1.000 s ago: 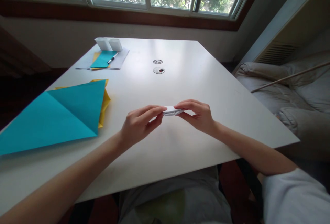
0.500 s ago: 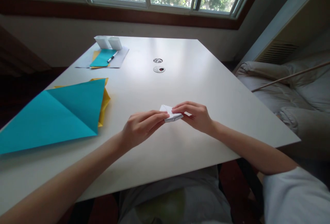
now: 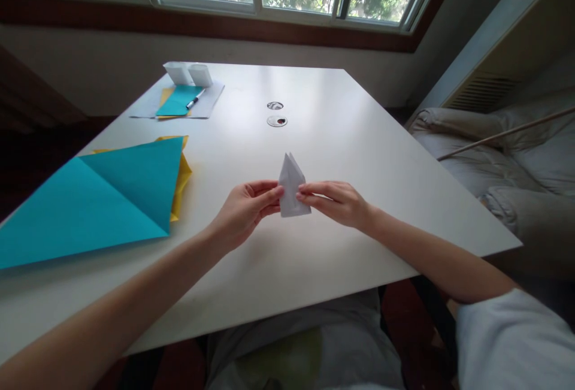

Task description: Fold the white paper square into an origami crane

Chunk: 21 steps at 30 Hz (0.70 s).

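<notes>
A small piece of folded white paper point(image 3: 290, 183) is held upright over the table, its pointed end up and showing two tips with a gap between them. My left hand point(image 3: 247, 207) pinches its left edge, thumb on the near face and fingers behind. On the right side, my right hand point(image 3: 339, 201) grips the paper between its fingertips, with part of the thumb out of sight. To the left lies a large folded turquoise paper point(image 3: 117, 198), on top of a folded yellow paper point(image 3: 182, 183) that is mostly covered.
At the far left of the white table point(image 3: 359, 156) stand two small white folded boxes point(image 3: 200, 75), beside turquoise sheets point(image 3: 177, 101) and a marker pen point(image 3: 195, 99) on white paper. Round cable holes point(image 3: 277, 121) sit mid-table. A sofa point(image 3: 476, 144) is to the right.
The folded paper has been tilted up from lying nearly flat, so its broad face now shows and its point is up. Both hands have shifted their grip to its sides.
</notes>
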{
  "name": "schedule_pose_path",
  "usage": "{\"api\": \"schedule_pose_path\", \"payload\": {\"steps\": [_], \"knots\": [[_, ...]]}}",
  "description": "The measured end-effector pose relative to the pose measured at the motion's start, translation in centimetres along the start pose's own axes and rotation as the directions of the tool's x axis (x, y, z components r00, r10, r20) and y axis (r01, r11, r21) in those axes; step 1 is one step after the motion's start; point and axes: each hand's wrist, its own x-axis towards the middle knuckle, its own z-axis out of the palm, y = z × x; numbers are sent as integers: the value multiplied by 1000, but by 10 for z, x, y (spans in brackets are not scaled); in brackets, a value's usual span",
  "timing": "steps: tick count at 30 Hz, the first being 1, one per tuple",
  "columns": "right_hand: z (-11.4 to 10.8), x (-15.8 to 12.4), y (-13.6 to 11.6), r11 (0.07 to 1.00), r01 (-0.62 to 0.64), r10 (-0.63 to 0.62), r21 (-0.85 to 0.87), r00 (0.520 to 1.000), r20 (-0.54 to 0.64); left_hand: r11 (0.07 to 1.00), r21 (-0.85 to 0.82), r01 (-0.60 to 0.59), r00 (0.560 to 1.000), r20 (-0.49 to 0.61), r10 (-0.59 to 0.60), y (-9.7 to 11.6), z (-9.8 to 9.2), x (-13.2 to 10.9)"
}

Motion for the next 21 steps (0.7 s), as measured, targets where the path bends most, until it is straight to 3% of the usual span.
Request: {"api": "schedule_pose_path", "payload": {"steps": [2, 4, 7, 9, 11, 13, 16, 21], "knots": [[3, 0, -2, 992, -61, 60, 113, 998, 12, 995, 75, -70, 996, -46, 74, 0, -2, 0], [7, 0, -5, 942, -227, 237, 246, 971, -10, 964, 205, -171, 978, -86, 192, -1, -3, -1], [12, 2, -12, 727, -523, 570, 446, 821, 32, 885, 352, -306, 930, -86, 356, -4, -2, -1], [15, 4, -14, 598, -620, 661, 508, 739, 125, 857, 377, -353, 914, -57, 402, -5, 0, -1], [16, 5, -14, 551, -665, 695, 504, 700, 163, 844, 385, -372, 911, -23, 412, -6, 2, -2], [15, 6, -12, 558, -678, 707, 479, 690, 154, 840, 393, -373, 915, 6, 404, -6, 3, -3], [13, 7, -11, 588, -668, 677, 457, 715, 174, 842, 379, -384, 917, 48, 396, -6, 3, -5], [12, 7, -13, 556, -682, 667, 476, 707, 234, 757, 441, -481, 853, 36, 521, -8, 2, -4]]}}
